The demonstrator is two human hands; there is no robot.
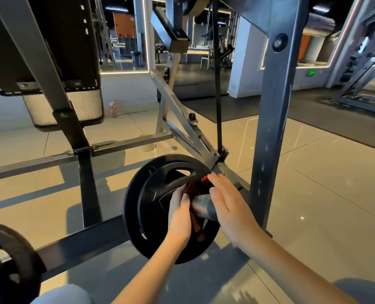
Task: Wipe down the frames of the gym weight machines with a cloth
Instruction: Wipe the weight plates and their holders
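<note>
- The left hand gripped the brown cloth with curled fingers, pressing it to the hub of the black weight plate.
- The right hand lay on the steel peg, fingers straight and together.
- The grey upright stood just beside.

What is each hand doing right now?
Left hand: grips the cloth.
Right hand: open, fingers straight, flat over the peg.

1. The cloth is mostly hidden behind the left hand.
2. A weight plate is cut off by the left edge.
3. The spray bottle is too small and blurred to make out.
</note>
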